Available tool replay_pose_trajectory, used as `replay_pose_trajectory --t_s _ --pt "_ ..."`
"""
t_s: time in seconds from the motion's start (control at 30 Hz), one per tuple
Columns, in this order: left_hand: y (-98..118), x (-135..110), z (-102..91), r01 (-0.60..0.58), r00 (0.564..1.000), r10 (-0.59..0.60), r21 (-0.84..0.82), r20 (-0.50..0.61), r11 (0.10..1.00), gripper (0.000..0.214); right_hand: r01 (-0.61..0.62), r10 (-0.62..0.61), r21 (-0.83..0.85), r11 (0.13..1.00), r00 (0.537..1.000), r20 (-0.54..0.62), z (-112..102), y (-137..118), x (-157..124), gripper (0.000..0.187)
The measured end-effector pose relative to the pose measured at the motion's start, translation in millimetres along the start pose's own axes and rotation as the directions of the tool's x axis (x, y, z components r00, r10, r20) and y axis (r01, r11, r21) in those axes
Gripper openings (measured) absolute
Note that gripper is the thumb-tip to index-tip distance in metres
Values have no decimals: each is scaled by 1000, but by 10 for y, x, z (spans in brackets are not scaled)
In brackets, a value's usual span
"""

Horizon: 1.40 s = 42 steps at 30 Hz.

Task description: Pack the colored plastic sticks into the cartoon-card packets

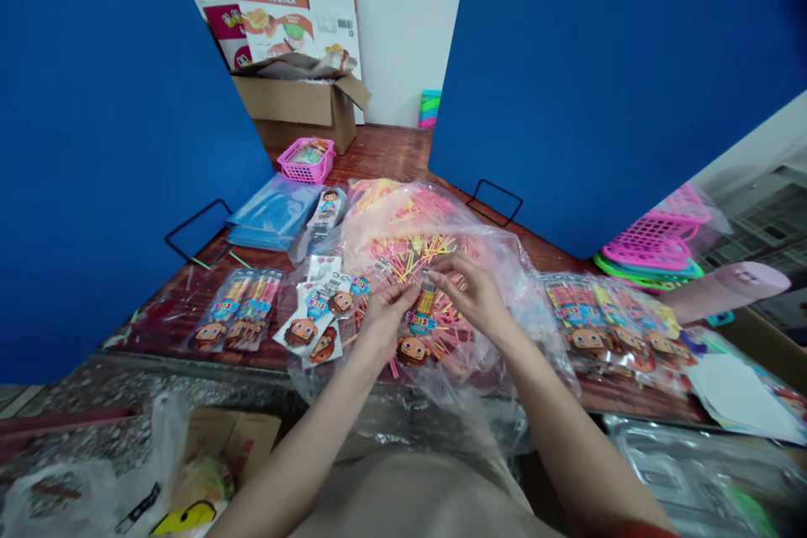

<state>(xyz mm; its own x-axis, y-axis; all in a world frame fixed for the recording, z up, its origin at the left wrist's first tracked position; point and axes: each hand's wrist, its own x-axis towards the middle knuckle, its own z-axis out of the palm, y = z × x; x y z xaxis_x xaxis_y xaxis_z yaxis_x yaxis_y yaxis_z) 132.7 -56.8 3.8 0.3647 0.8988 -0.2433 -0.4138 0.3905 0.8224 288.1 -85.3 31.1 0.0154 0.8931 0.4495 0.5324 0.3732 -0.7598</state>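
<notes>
A small printed packet of yellow sticks, with a cartoon face at its lower end, hangs in front of me. My left hand pinches its upper left edge. At the packet's top right, my right hand has its thumb and fingers closed on the edge. Beneath both hands, a large clear plastic bag lies spread open, full of loose pink and yellow sticks. Several printed cards with cartoon faces lie just left of my left hand.
Filled packets lie in a left group and a right row. Behind are blue plastic sheets, a pink basket and an open carton. Blue panels flank the table; stacked baskets stand right, near another person's arm.
</notes>
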Motion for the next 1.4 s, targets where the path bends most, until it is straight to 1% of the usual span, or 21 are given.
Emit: replay_pose_trajectory --t_s 0.07,0.1,0.13,0.23,0.33,0.37,0.43,0.47,0.5,0.53,0.63,0.67,0.7,0.77,0.87,0.97,1.07,1.17,1.3,1.4 --pt "1 -4 3 10 1000 -10 -9 -13 1000 34 -19 23 -39 999 994 103 -10 7 -5 28" --pt "-1 -5 5 8 1000 -8 -14 -22 1000 34 -42 47 -41 998 989 138 -8 12 -8 29" --pt "-4 -6 8 4 1000 -4 -21 -28 1000 34 -70 74 -32 997 987 141 -5 16 -11 30" --pt "-9 -15 7 -4 1000 3 -37 -25 999 35 -106 107 -11 994 990 90 -1 27 -11 32" --pt "0 -36 -21 21 1000 -21 -6 -12 1000 36 -111 117 -51 993 982 149 -8 46 5 34" --pt "7 -45 -37 44 999 -44 26 -6 999 37 -129 134 -43 991 980 145 -9 58 13 34" --pt "23 -63 -77 104 994 -106 112 10 988 42 -181 178 37 983 981 76 -2 85 27 33" --pt "30 -70 -97 129 991 -133 151 20 980 43 -208 204 102 973 978 43 7 97 30 31" --pt "36 -76 -116 141 988 -148 180 31 974 42 -234 231 175 957 972 33 22 106 30 30" --pt "39 -79 -132 134 988 -145 193 43 972 40 -262 258 249 933 965 50 42 111 24 35" --pt "29 -80 -156 71 993 -87 193 79 979 36 -343 313 411 845 939 141 122 98 -15 70" --pt "21 -79 -157 54 994 -71 195 79 979 36 -356 322 440 825 934 152 149 88 -31 77" --pt "11 -77 -156 44 995 -61 205 78 978 36 -357 327 461 812 933 148 175 75 -45 78" --pt "-7 -78 -149 40 996 -57 236 67 971 36 -339 321 480 809 939 123 215 50 -65 74" --pt "-18 -88 -131 49 997 -64 248 51 967 33 -307 304 472 826 949 85 248 23 -66 67" --pt "0 -100 -116 65 997 -73 203 30 977 34 -309 319 466 829 946 59 266 26 -54 64" --pt "28 -99 -118 110 994 -112 164 2 980 37 -332 342 505 797 937 75 278 48 -50 67" --pt "26 -87 -137 140 990 -141 142 -1 980 40 -334 357 518 787 932 58 291 60 -60 64" --pt "-17 -83 -161 108 994 -108 136 -4 985 38 -315 341 488 814 939 36 326 52 -67 62" --pt "47 -109 -205 75 997 -71 162 -35 984 37 -342 355 520 782 932 79 356 47 -58 61"
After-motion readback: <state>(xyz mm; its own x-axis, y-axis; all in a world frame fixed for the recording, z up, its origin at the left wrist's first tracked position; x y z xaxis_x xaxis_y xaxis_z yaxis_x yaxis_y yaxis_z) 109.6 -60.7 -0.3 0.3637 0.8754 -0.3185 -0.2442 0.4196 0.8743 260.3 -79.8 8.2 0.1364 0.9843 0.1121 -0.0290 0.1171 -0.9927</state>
